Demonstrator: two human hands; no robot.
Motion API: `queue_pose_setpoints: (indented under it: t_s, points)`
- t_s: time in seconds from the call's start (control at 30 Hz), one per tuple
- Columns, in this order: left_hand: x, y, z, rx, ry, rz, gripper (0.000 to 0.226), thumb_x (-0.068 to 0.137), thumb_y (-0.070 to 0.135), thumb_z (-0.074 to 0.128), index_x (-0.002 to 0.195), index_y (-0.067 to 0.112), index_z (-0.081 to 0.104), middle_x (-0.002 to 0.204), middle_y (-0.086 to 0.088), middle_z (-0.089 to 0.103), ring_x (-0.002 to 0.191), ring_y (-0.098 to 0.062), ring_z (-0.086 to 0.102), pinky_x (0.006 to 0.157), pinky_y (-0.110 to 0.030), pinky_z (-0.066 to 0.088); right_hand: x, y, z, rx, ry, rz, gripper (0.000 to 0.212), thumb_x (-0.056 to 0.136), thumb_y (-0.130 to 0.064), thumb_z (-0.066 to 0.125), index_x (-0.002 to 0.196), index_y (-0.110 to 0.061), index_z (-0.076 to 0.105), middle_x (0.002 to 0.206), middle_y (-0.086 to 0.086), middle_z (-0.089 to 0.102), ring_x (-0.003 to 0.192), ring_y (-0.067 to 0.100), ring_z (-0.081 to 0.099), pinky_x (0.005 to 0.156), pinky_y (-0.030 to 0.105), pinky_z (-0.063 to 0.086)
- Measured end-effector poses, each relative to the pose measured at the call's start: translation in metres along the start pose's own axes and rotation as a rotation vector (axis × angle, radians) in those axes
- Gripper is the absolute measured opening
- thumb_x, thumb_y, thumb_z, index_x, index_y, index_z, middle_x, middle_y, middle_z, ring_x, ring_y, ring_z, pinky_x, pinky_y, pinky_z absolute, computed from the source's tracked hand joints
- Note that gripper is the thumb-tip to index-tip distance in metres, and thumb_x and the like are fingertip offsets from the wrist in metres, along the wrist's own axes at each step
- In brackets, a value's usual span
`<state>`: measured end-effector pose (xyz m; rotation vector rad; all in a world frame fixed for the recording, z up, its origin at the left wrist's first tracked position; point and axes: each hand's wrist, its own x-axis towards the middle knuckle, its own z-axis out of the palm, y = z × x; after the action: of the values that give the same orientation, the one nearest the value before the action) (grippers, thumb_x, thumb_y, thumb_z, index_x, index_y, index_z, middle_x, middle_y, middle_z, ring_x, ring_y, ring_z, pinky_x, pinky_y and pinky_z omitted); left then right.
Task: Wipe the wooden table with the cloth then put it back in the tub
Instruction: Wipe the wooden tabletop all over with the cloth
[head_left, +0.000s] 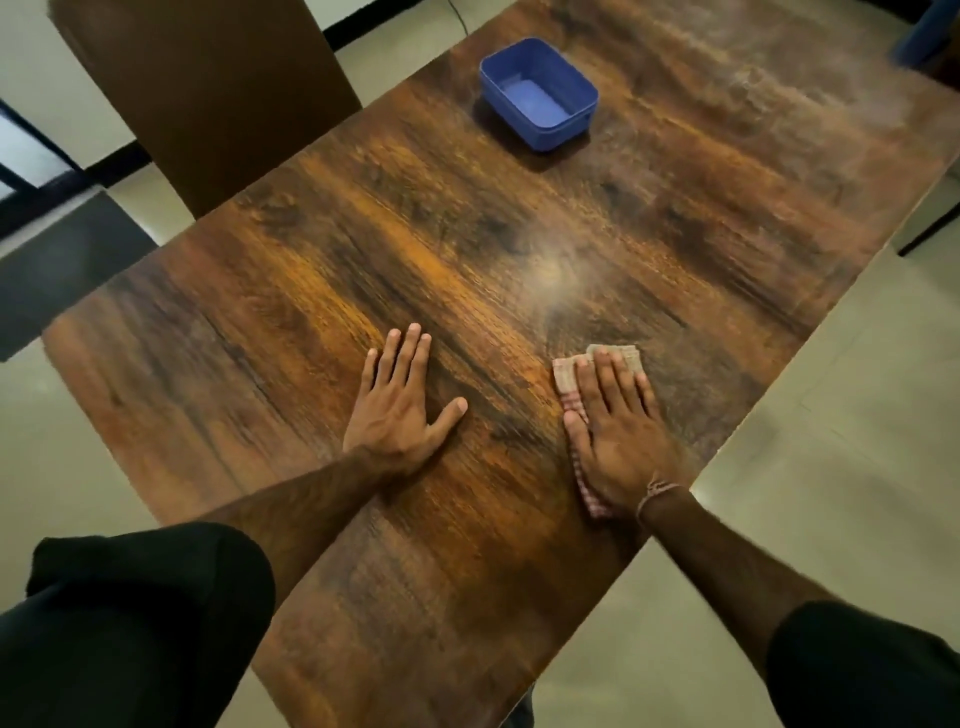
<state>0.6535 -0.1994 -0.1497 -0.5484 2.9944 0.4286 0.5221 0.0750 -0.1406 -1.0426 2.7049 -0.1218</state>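
A dark wooden table (467, 249) fills the head view. My right hand (618, 431) lies flat with straight fingers on a folded pink-and-white checked cloth (565, 375), pressing it onto the table near the right edge; most of the cloth is hidden under the palm. My left hand (402, 405) rests flat on the bare wood to the left, fingers spread and straight, holding nothing. A blue rectangular plastic tub (540, 93) stands empty at the far side of the table, well beyond both hands.
A brown high-backed chair (208, 93) stands at the table's far left side. Pale tiled floor (831, 467) surrounds the table. A dark chair leg (930, 228) shows past the right edge. A light patch glints on the wood mid-table.
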Motion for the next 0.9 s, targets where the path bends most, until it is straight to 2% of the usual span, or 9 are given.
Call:
queue_pose_setpoints:
  t_s: [0.1, 0.2, 0.3, 0.4, 0.5, 0.57, 0.67, 0.73, 0.9]
  points:
    - [0.001, 0.005, 0.000, -0.024, 0.031, -0.116, 0.098, 0.094, 0.077, 0.025, 0.165, 0.014, 0.000, 0.173, -0.002, -0.009, 0.158, -0.019, -0.014, 0.129, -0.046, -0.005, -0.011, -0.018, 0.003, -0.015, -0.010, 0.008, 0.068, 0.106, -0.053, 0.006, 0.162, -0.018, -0.010, 0.169, 0.006, -0.016, 0.156, 0.022, -0.017, 0.128, 0.046, -0.003]
    - [0.003, 0.007, 0.001, -0.029, 0.054, -0.157, 0.095, 0.096, 0.076, 0.025, 0.165, 0.014, 0.002, 0.173, -0.002, -0.006, 0.159, -0.019, -0.012, 0.129, -0.047, -0.003, -0.024, -0.017, 0.007, -0.057, -0.046, -0.256, 0.069, 0.107, -0.054, 0.009, 0.163, -0.015, 0.006, 0.171, 0.008, 0.000, 0.158, 0.026, -0.001, 0.127, 0.048, 0.008]
    - [0.003, 0.008, 0.001, -0.025, 0.020, -0.165, 0.095, 0.096, 0.076, 0.024, 0.165, 0.015, -0.001, 0.173, -0.002, -0.010, 0.158, -0.019, -0.017, 0.129, -0.048, -0.005, -0.006, 0.009, 0.002, -0.117, -0.064, -0.462, 0.067, 0.108, -0.052, 0.014, 0.163, -0.015, 0.015, 0.170, 0.008, 0.009, 0.158, 0.026, 0.007, 0.126, 0.047, 0.009]
    - [0.002, 0.007, 0.001, -0.028, 0.018, -0.166, 0.095, 0.097, 0.076, 0.023, 0.165, 0.015, -0.003, 0.172, -0.001, -0.013, 0.157, -0.018, -0.020, 0.128, -0.048, -0.006, 0.019, 0.023, -0.004, -0.074, -0.024, -0.302, 0.068, 0.106, -0.053, 0.013, 0.163, -0.015, 0.014, 0.171, 0.007, 0.007, 0.158, 0.025, 0.006, 0.127, 0.046, 0.006]
    - [0.002, 0.006, 0.001, -0.031, 0.012, -0.163, 0.096, 0.096, 0.077, 0.022, 0.165, 0.015, -0.003, 0.172, -0.001, -0.014, 0.157, -0.019, -0.020, 0.128, -0.048, -0.006, 0.015, 0.004, 0.000, -0.019, 0.018, -0.089, 0.069, 0.106, -0.052, 0.014, 0.164, -0.015, 0.007, 0.171, 0.006, -0.001, 0.158, 0.022, -0.005, 0.127, 0.047, 0.004]
    - [0.002, 0.006, 0.001, -0.028, 0.018, -0.170, 0.096, 0.096, 0.077, 0.022, 0.165, 0.015, -0.003, 0.172, -0.001, -0.014, 0.157, -0.019, -0.019, 0.128, -0.048, -0.005, -0.001, -0.009, 0.003, -0.026, 0.017, -0.130, 0.069, 0.106, -0.050, 0.017, 0.163, -0.014, 0.006, 0.171, 0.008, -0.001, 0.158, 0.024, -0.004, 0.127, 0.048, 0.004]
    - [0.003, 0.007, 0.000, -0.025, 0.021, -0.173, 0.096, 0.096, 0.076, 0.024, 0.165, 0.014, -0.002, 0.172, -0.002, -0.013, 0.158, -0.020, -0.018, 0.129, -0.049, -0.004, -0.010, 0.000, 0.004, -0.077, -0.027, -0.377, 0.067, 0.107, -0.051, 0.017, 0.163, -0.015, 0.010, 0.171, 0.008, 0.007, 0.158, 0.024, 0.001, 0.126, 0.048, 0.008]
    - [0.003, 0.007, 0.000, -0.028, 0.019, -0.172, 0.096, 0.096, 0.076, 0.024, 0.165, 0.014, -0.002, 0.172, -0.001, -0.013, 0.157, -0.020, -0.018, 0.129, -0.048, -0.004, 0.003, 0.015, 0.001, -0.097, -0.041, -0.456, 0.067, 0.107, -0.051, 0.016, 0.164, -0.016, 0.010, 0.171, 0.007, 0.007, 0.158, 0.022, 0.002, 0.125, 0.049, 0.012]
    - [0.002, 0.005, -0.001, -0.034, 0.019, -0.166, 0.097, 0.096, 0.077, 0.023, 0.165, 0.014, -0.002, 0.172, -0.001, -0.014, 0.157, -0.019, -0.019, 0.128, -0.047, -0.006, 0.030, 0.013, -0.003, -0.005, 0.023, -0.128, 0.068, 0.106, -0.050, 0.018, 0.163, -0.014, 0.010, 0.171, 0.007, 0.003, 0.158, 0.022, -0.002, 0.127, 0.046, 0.004]
